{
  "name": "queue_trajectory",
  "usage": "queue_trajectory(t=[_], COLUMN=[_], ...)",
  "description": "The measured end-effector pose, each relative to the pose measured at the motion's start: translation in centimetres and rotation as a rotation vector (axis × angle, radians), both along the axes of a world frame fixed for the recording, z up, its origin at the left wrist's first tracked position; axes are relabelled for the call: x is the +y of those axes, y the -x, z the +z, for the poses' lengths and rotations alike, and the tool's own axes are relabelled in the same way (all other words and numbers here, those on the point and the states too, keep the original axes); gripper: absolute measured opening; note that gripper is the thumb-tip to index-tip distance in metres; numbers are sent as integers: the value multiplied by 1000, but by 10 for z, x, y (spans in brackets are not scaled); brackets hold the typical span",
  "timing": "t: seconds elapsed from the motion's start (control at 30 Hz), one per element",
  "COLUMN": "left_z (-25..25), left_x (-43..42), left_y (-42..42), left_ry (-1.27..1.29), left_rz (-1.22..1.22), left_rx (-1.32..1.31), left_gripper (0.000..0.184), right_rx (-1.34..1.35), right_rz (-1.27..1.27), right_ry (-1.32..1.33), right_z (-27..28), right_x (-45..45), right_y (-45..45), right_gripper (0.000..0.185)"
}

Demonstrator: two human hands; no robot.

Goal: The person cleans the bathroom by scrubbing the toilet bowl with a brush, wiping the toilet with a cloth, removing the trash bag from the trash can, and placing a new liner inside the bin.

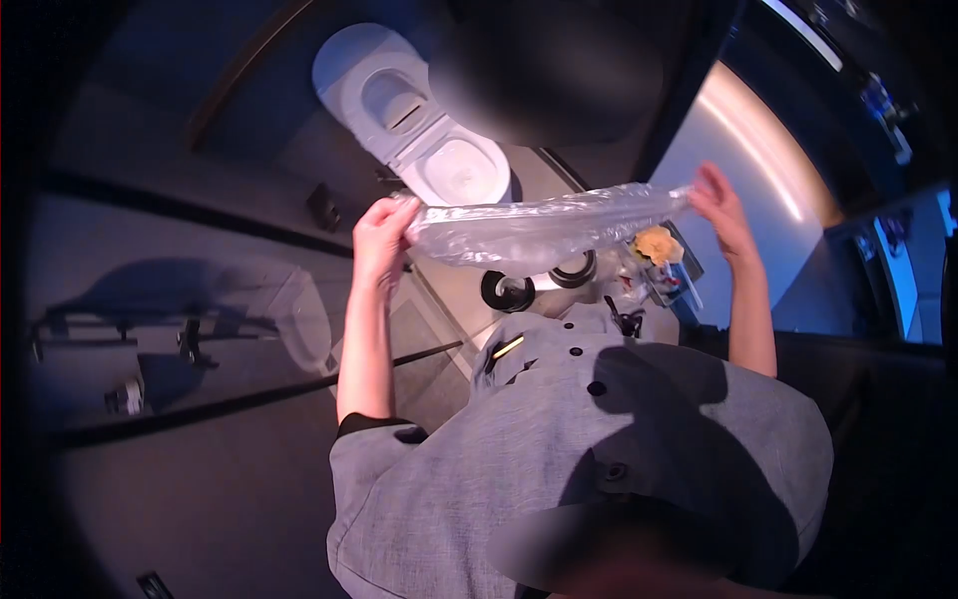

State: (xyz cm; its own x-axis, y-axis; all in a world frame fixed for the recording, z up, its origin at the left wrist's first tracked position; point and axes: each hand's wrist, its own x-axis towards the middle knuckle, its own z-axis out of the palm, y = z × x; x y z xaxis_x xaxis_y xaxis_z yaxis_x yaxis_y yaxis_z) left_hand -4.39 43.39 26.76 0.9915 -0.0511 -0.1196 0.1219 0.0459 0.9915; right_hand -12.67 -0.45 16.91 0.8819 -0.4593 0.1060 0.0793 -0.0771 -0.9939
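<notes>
A clear plastic bag (549, 228), long and crinkled, is stretched almost level between my two hands in front of my body. My left hand (383, 238) is closed around its left end, fingers wrapped over the plastic. At the other end, my right hand (722, 212) has the gathered tip pinched between its fingers, which are slightly blurred. Just below the bag, partly covered by it, are two black round-rimmed objects (508, 292) whose kind I cannot make out.
A white toilet (463, 172) with its lid raised stands beyond my left hand. Below my right hand, a tray (689, 268) bears a yellow crumpled cloth (657, 246) and small items. A glass panel with a dark frame (249, 228) lies to the left, and a lit pale counter (743, 150) to the right.
</notes>
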Motion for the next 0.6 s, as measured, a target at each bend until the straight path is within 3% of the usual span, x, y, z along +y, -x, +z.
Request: queue_trajectory(t=[0.07,0.1,0.17,0.23,0.27,0.3,0.33,0.37,0.53,0.6], left_z=[10,12,8,0,-3,-11,-18,-18,-23,-21], left_x=[-15,-24,-48,-85,-105,-123,-137,-145,-158,-159], left_y=[7,11,18,28,33,38,41,43,46,45], left_ry=[58,132,248,298,311,265,224,228,433,540], left_rz=[-25,-56,-116,-169,-197,-259,-321,-353,-295,-296], left_rx=[69,88,131,146,157,88,12,17,180,226], left_gripper=[9,9,11,15,15,13,12,12,10,9], right_rx=[-103,-104,-320,-205,-32,62,26,-25,31,68], right_rz=[-294,-294,-404,189,384,456,463,486,413,338], right_ry=[-193,-185,134,-149,-1,-45,-60,-255,-321,-463], right_z=[32,38,51,89,92,99,79,67,53,49], right_x=[-8,-9,1,72,98,122,135,144,121,118], right_y=[4,9,19,32,31,30,21,14,12,12], right_gripper=[30,30,15,7,11,15,18,20,22,21])
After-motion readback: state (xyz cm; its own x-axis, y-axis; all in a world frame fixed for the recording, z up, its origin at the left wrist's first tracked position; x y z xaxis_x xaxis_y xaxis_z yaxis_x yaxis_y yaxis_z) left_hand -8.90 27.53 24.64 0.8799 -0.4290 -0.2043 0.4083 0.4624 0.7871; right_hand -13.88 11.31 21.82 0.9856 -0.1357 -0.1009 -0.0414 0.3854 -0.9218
